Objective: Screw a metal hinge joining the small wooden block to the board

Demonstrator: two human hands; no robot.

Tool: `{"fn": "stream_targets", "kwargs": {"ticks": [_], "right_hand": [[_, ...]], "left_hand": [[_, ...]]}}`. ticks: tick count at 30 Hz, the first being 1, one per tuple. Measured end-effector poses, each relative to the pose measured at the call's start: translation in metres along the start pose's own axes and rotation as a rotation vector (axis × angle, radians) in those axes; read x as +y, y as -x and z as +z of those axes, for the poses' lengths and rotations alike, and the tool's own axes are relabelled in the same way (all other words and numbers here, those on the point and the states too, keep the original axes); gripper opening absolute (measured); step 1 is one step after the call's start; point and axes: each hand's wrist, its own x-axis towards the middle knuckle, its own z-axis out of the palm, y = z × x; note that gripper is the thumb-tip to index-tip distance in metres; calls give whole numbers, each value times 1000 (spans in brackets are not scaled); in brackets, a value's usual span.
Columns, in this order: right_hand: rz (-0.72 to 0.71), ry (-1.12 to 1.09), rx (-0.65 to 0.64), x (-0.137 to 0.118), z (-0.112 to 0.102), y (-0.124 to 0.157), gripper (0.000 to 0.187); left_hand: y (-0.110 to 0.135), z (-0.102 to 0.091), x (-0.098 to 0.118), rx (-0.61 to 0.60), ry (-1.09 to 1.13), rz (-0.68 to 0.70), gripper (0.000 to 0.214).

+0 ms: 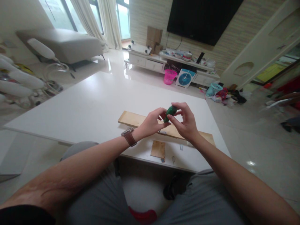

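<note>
Both hands meet above a long wooden plank (133, 119) that lies on the white table (93, 106). My left hand (152, 122), with a brown watch on its wrist, pinches the lower end of a small green tool (170, 112). My right hand (186, 122) curls its fingers round the tool's upper end. The tool is tilted and held a little above the plank. What lies under the hands on the plank is hidden.
A small square wood piece (158, 148) and a few small screws (181, 147) lie near the table's front edge. Beyond the table stand a white TV cabinet (150, 62), a pink basket (169, 76), a blue fan (185, 78) and a grey sofa (67, 43).
</note>
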Motion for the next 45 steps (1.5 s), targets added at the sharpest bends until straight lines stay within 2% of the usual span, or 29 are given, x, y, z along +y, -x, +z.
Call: {"fn": "stream_targets", "kwargs": {"ticks": [2, 7, 13, 16, 24, 31, 34, 39, 45], "right_hand": [[8, -13, -24, -1, -1, 1, 43], [38, -28, -67, 0, -2, 3, 48], [6, 1, -10, 1, 1, 0, 40], [16, 12, 16, -1, 1, 0, 40], [20, -29, -73, -1, -1, 4, 41], [22, 13, 24, 0, 1, 1, 39], [47, -11, -11, -2, -1, 3, 37], [43, -64, -83, -3, -1, 6, 40], [20, 19, -18, -1, 0, 1, 34]], "left_hand": [[0, 0, 0, -2, 4, -11, 20], [-1, -1, 1, 4, 76, 11, 32], [0, 0, 2, -56, 64, -12, 25], [0, 0, -1, -47, 67, -34, 20], [0, 2, -4, -53, 174, -75, 33], [1, 2, -8, -100, 126, -130, 22], [1, 2, -12, -80, 102, -159, 16], [0, 1, -13, -78, 111, -171, 20], [2, 2, -12, -111, 124, -146, 18]]}}
